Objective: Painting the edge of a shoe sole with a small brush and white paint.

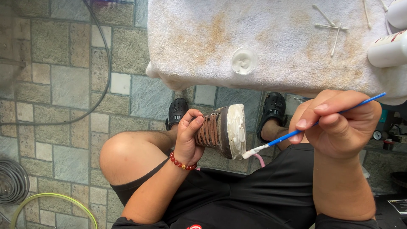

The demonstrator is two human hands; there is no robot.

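The person sits and holds a brown shoe [216,131] in the left hand [188,138], fingers wrapped tight around the laces side, sole edge turned toward the other hand. The right hand [339,123] pinches a thin blue brush [296,132] between thumb and fingertips; its white tip touches the sole edge, which is covered with white paste. I think short, light strokes along the edge suit best, with the shoe kept steady. Beyond both hands, a small cup of paste [244,60] rests on a stained towel [271,38].
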